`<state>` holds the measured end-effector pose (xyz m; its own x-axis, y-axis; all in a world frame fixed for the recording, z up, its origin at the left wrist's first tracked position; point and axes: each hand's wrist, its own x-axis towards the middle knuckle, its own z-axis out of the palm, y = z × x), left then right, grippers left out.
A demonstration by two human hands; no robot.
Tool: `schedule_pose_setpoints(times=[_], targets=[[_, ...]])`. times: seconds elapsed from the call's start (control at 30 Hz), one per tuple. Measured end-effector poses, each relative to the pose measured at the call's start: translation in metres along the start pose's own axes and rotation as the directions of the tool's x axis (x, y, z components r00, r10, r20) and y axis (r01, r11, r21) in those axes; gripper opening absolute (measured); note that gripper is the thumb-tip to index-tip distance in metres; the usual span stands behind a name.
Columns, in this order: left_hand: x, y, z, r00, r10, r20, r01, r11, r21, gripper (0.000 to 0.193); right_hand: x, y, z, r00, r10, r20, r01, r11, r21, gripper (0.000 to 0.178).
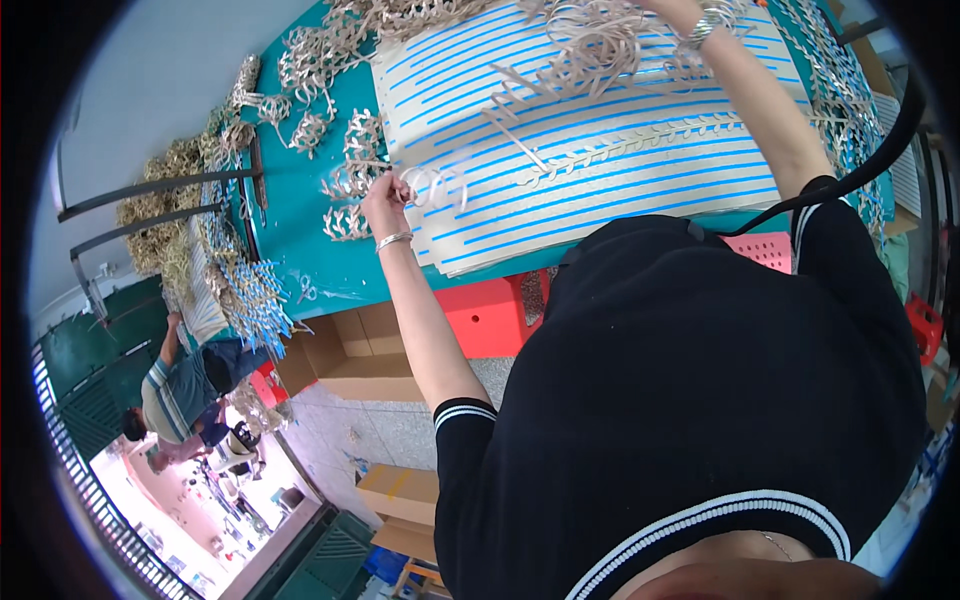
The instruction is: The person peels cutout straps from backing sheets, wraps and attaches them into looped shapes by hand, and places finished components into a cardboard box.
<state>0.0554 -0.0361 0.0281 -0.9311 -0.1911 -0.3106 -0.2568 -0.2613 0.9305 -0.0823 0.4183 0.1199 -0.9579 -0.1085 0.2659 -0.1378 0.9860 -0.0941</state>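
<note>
My left hand (384, 206) is at the left edge of a stack of cream sheets (470, 254) with blue stripes. Its fingers are closed on a pale curled strip (432, 188), blurred by motion. At the top edge of the picture, my right hand (678, 14) is partly cut off, so its fingers cannot be read. It is beside a tangled heap of curled pale strips (605, 50) on the sheets. Between my arms, a leaf-shaped strip (640, 147) lies stretched across the stripes. Near its left end is a thin pale strip or stick (518, 140).
Bunches of leafy strips (352, 165) lie left of the sheets on the green table (290, 215). Small scissors (308, 290) rest near its front left. More strands (845, 110) hang at the right. A red bin (485, 320) and cardboard boxes (370, 385) stand below; another person (180, 390) is at far left.
</note>
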Motion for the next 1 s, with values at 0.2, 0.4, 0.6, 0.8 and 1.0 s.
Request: schedule_pose_setpoints(times=[0.2,0.4,0.6,0.8,1.0], targets=[[-0.035,0.010,0.001,0.999,0.044,0.014,-0.033,0.900,-0.436,0.021,-0.020,0.045,0.013,0.986,-0.098,0.132,0.095,0.995,0.029,0.047],[-0.088,0.034,0.043,0.939,0.262,0.222,-0.054,0.750,-0.659,0.040,-0.067,-0.008,-0.028,0.934,-0.276,-0.226,0.314,0.937,0.154,0.034],[-0.128,0.042,0.062,0.842,0.536,0.057,-0.210,0.424,-0.881,0.043,-0.146,-0.145,-0.022,0.705,-0.704,0.087,0.090,0.210,0.974,0.032],[-0.195,0.020,0.109,0.645,0.629,-0.433,-0.614,0.764,0.196,0.017,-0.198,-0.192,-0.035,0.656,-0.732,0.182,-0.422,-0.156,0.893,0.045],[-0.281,0.002,0.098,0.826,0.563,-0.012,-0.492,0.731,0.473,0.015,-0.230,-0.194,-0.044,0.519,-0.854,-0.017,0.030,-0.001,1.000,0.031]])
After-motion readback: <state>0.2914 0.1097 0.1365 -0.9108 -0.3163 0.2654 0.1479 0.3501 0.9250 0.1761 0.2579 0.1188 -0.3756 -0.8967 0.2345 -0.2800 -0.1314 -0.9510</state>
